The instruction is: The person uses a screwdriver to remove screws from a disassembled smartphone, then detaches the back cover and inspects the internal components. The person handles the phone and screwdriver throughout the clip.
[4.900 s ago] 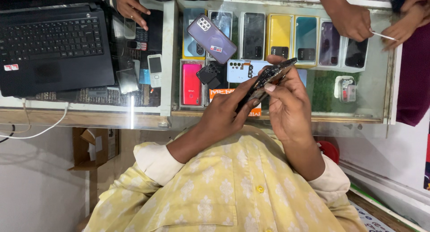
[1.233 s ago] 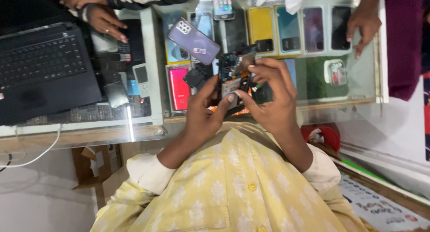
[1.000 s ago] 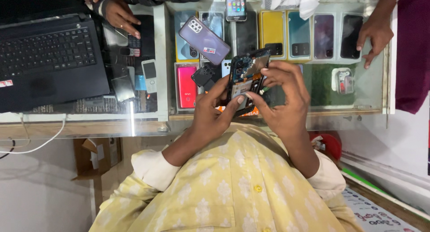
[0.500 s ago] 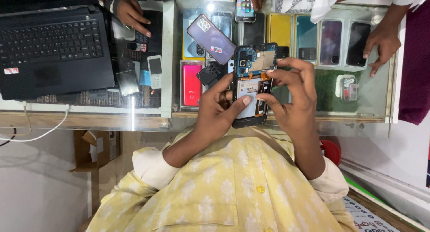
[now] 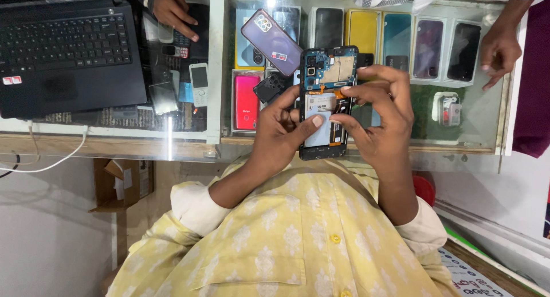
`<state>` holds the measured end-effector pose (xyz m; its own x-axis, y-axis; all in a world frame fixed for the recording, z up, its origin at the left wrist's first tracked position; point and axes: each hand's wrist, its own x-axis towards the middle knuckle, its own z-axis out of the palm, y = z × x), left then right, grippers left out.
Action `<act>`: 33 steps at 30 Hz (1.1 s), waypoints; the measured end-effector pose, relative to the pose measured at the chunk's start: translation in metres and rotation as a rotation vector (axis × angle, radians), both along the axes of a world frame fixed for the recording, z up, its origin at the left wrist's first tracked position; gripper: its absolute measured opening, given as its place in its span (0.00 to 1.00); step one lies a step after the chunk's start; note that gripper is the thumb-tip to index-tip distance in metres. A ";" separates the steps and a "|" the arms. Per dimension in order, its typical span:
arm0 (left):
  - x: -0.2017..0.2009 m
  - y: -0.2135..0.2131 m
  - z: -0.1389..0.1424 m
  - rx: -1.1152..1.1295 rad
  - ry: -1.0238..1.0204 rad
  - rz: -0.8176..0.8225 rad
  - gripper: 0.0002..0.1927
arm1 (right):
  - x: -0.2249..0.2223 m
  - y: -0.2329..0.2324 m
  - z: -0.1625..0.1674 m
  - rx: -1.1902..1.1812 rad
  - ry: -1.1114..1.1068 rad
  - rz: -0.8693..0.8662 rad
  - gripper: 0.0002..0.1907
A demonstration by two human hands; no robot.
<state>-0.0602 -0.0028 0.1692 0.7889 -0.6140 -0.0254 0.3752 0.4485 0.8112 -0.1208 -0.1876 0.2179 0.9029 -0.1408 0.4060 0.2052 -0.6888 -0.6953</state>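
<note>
While both hands (image 5: pixel 332 125) pinch opened phone (image 5: pixel 325 96), counter edge (image 5: pixel 366 151) below

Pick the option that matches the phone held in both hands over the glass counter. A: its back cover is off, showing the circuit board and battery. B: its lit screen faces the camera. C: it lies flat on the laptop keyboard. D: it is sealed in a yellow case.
A: the phone, gripped by the left hand and the right hand, shows a bare blue board and battery.

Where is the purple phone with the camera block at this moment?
In the head view, the purple phone lies tilted on the glass counter, just up-left of the opened phone and right of the black laptop.
</note>
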 end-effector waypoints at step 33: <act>0.026 -0.009 -0.016 0.046 0.027 0.135 0.27 | -0.033 0.012 -0.030 -0.001 -0.263 0.059 0.12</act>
<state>-0.0340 -0.0119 0.1532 0.8629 -0.5000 -0.0736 0.3359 0.4588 0.8226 -0.1537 -0.1754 0.1882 0.7729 -0.0907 0.6280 0.4189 -0.6706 -0.6123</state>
